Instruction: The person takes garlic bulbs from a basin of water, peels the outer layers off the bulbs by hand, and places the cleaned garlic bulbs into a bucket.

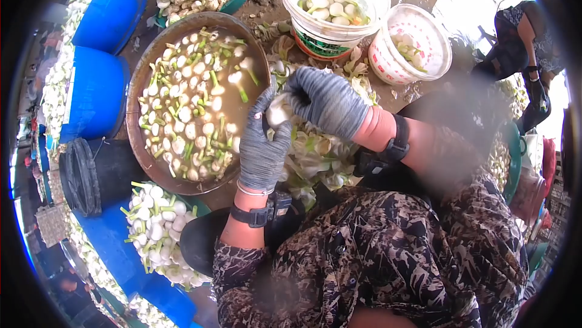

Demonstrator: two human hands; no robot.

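A pale garlic bulb (279, 111) is held between my two gloved hands, just past the right rim of a wide round basin (137, 146). My left hand (265, 149), in a grey glove, closes round the bulb from below, thumb on its near side. From the right, my right hand (330, 102) bends its fingers over the bulb's upper side in a pinch; its fingertips are partly hidden. Many bulbs with green stems (193, 107) float in the basin's brownish water. Below my hands lies a heap of pale peelings (321, 155).
A white bucket (333, 31) holding peeled bulbs stands ahead, beside a second white bucket (388, 64). At left are blue tubs (97, 91), a black bucket (100, 170) and a pile of bulbs (160, 225). Another person (533, 40) is at the far right.
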